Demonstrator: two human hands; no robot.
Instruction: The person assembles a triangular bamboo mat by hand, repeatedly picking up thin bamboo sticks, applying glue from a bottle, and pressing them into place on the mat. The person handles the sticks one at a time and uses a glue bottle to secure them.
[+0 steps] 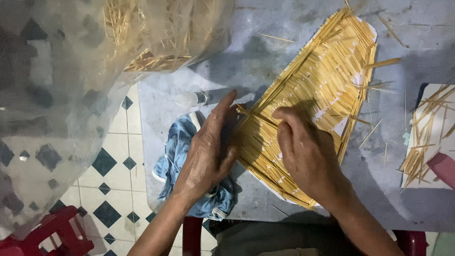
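Leftmost, clear plastic bag of loose sticks, then blue cloth on grey table. Left hand flat, fingers extended, pressing edge of stick mat mid-table, gripping nothing. Right hand curled on mat, pinch unclear. Far right, white sheet with sticks.

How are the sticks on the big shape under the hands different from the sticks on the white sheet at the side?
The sticks on the leaf-shaped panel lie packed side by side in neat rows; the sticks on the white sheet lie loose and crossed. The panel's sticks cover far more area. Both hands, left hand and right hand, rest on the panel only. Both sets are thin and straw-coloured.
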